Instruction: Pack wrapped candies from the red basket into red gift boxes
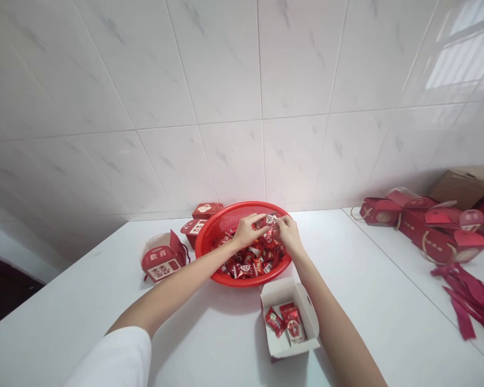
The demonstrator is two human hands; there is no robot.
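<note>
Both hands are over a red plastic basket (pixel 283 265) full of red-wrapped candies (pixel 246 269). My left hand (pixel 248 230) and my right hand (pixel 288 232) meet at a candy in a red wrapper with a pale label (pixel 271 219), lifted above the pile. The fingers of each hand are closed on it from either side. In front of the basket, beside my right forearm, an open white-lined box (pixel 269 339) holds a few red candy packets (pixel 293 324).
Left of the basket stand a red gift box (pixel 160 259) and smaller red boxes (pixel 194 227). Several red boxes with rope handles (pixel 423 223) sit at the right, with a brown carton (pixel 462 188) behind and dark red ribbons (pixel 474 298) in front. A tiled wall (pixel 234 107) backs the table.
</note>
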